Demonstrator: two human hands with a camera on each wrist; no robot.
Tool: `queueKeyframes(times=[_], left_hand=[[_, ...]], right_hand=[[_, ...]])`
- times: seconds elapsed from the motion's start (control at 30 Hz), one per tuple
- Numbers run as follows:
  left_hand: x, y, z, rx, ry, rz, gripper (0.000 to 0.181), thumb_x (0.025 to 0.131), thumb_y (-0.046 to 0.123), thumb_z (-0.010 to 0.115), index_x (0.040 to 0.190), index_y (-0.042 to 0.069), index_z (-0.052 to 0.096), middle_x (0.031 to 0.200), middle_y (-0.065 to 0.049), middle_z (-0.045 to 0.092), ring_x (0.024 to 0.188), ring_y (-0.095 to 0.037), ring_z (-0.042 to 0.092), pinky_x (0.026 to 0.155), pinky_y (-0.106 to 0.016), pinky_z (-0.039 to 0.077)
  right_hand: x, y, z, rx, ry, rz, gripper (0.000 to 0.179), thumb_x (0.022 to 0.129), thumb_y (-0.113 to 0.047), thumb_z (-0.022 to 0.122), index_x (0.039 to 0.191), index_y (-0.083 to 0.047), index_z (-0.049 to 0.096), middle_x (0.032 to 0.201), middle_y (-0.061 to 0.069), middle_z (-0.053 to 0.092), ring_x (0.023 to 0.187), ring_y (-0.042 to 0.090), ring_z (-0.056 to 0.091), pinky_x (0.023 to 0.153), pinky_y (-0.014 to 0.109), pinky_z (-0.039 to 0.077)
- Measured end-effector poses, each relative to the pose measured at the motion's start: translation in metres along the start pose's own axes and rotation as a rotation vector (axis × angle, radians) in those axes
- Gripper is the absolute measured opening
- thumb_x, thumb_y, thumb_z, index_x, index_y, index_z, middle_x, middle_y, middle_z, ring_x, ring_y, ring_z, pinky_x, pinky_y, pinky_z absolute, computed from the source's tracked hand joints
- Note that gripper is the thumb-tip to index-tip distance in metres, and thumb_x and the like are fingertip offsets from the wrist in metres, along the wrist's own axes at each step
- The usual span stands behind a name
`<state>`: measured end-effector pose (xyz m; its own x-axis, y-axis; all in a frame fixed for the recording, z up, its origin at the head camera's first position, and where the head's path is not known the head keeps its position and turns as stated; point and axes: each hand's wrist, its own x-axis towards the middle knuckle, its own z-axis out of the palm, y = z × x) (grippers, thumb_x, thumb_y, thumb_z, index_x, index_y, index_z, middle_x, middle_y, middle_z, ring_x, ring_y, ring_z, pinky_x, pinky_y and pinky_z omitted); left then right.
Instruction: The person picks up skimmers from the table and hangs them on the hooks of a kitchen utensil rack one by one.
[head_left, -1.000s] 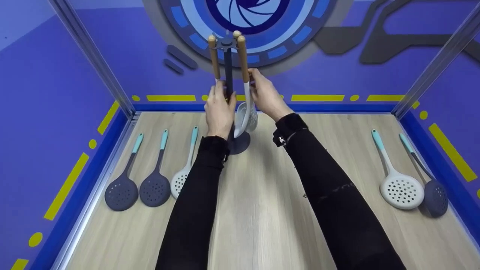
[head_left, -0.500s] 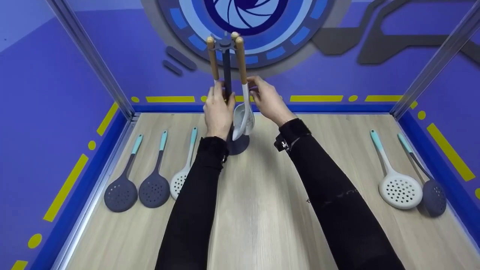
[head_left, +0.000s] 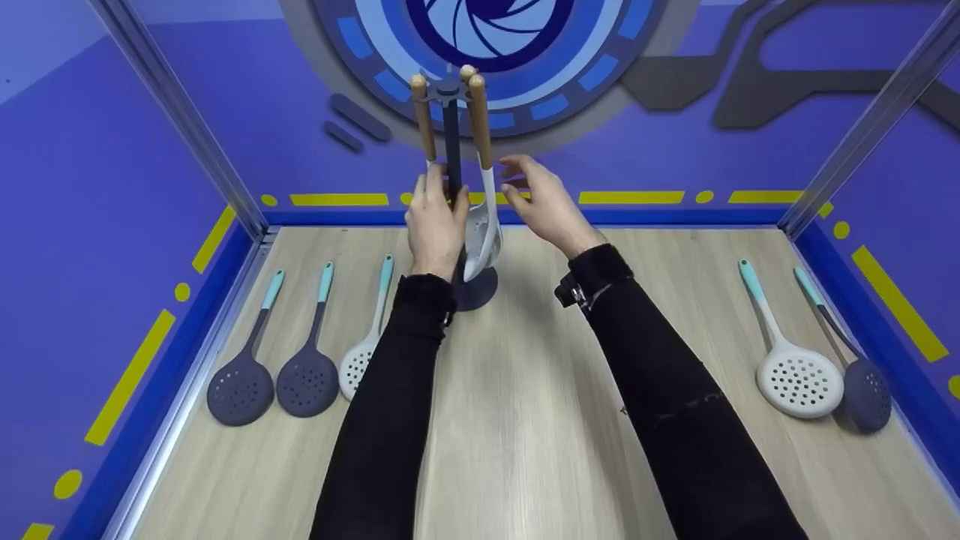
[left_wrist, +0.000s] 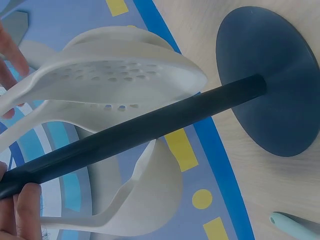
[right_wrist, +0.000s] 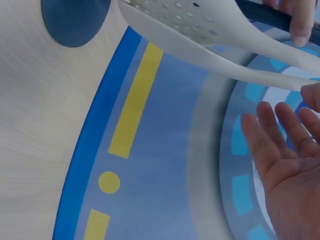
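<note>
A dark utensil stand (left_wrist: 150, 120) rises at the back middle of the table, with wooden-handled white utensils hanging from its top. My left hand (head_left: 436, 229) grips the stand's post; in the left wrist view its thumb and fingers lie around it. To the right of the post hang a white slotted spoon (left_wrist: 125, 75) and a second perforated white utensil (left_wrist: 107, 112) behind it. On the post's other side is a white ladle (left_wrist: 155, 200). My right hand (head_left: 551, 202) stays just right of the hanging utensils, fingers loosely bent and holding nothing.
On the table's left lie two dark skimmers (head_left: 241, 390) and a white skimmer (head_left: 355, 367), partly behind the left sleeve. Another white skimmer (head_left: 800, 382) and a dark skimmer (head_left: 868, 394) lie at the right. Blue printed walls (head_left: 630, 165) enclose the back and sides.
My right hand has drawn back to the right, away from the hanging utensils. The perforated utensils have shifted slightly left. My left hand keeps its place on the post.
</note>
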<state>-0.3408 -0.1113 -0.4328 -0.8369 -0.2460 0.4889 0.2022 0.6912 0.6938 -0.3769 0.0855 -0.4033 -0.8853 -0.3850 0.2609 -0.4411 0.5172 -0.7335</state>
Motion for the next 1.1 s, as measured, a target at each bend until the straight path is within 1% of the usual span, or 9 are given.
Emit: queueKeyframes(times=[0.17, 0.27, 0.37, 0.63, 0.97, 1.1], left_hand=[[0.000, 0.000, 0.001, -0.002, -0.002, -0.005, 0.039, 0.118, 0.026, 0.074, 0.153, 0.011, 0.066, 0.135, -0.015, 0.075, 0.121, -0.036, 0.084, 0.100, -0.052, 0.073], [0.000, 0.000, 0.001, -0.006, -0.004, -0.004, 0.039, 0.118, 0.026, 0.075, 0.153, 0.011, 0.066, 0.134, -0.015, 0.075, 0.121, -0.036, 0.084, 0.100, -0.051, 0.073], [0.000, 0.000, 0.001, -0.008, -0.005, 0.000, 0.039, 0.119, 0.026, 0.074, 0.153, 0.010, 0.066, 0.134, -0.016, 0.075, 0.121, -0.036, 0.084, 0.101, -0.051, 0.073], [0.000, 0.000, 0.001, -0.010, 0.000, 0.005, 0.038, 0.118, 0.025, 0.074, 0.152, 0.009, 0.066, 0.133, -0.016, 0.075, 0.121, -0.036, 0.083, 0.101, -0.052, 0.072], [0.000, -0.001, 0.000, -0.007, -0.014, 0.010, 0.040, 0.119, 0.027, 0.073, 0.154, 0.008, 0.065, 0.135, -0.017, 0.075, 0.122, -0.037, 0.083, 0.104, -0.050, 0.072], [0.000, -0.001, -0.001, -0.012, -0.013, 0.005, 0.040, 0.119, 0.026, 0.073, 0.154, 0.008, 0.065, 0.135, -0.017, 0.075, 0.122, -0.037, 0.083, 0.104, -0.050, 0.072]], right_hand=[[-0.006, 0.000, -0.005, 0.006, 0.021, 0.017, 0.049, 0.126, -0.023, 0.057, 0.172, -0.007, 0.052, 0.165, 0.020, 0.064, 0.156, 0.035, 0.065, 0.131, 0.048, 0.056], [-0.010, -0.001, -0.009, -0.018, 0.039, 0.027, 0.050, 0.126, -0.025, 0.057, 0.172, -0.007, 0.053, 0.166, 0.020, 0.063, 0.155, 0.036, 0.065, 0.130, 0.052, 0.056], [-0.015, -0.003, -0.013, -0.068, 0.065, 0.038, 0.049, 0.126, -0.027, 0.057, 0.171, -0.007, 0.054, 0.168, 0.019, 0.062, 0.156, 0.036, 0.065, 0.130, 0.054, 0.056], [-0.027, -0.008, -0.023, -0.129, 0.099, 0.086, 0.051, 0.125, -0.031, 0.059, 0.171, -0.009, 0.054, 0.168, 0.017, 0.062, 0.158, 0.036, 0.062, 0.132, 0.053, 0.054], [-0.044, -0.003, -0.034, -0.172, 0.140, 0.133, 0.054, 0.125, -0.032, 0.058, 0.174, -0.009, 0.050, 0.171, 0.019, 0.059, 0.160, 0.039, 0.058, 0.134, 0.053, 0.051], [-0.051, 0.001, -0.039, -0.206, 0.153, 0.146, 0.054, 0.125, -0.032, 0.058, 0.174, -0.010, 0.050, 0.171, 0.020, 0.059, 0.161, 0.039, 0.057, 0.135, 0.055, 0.049]])
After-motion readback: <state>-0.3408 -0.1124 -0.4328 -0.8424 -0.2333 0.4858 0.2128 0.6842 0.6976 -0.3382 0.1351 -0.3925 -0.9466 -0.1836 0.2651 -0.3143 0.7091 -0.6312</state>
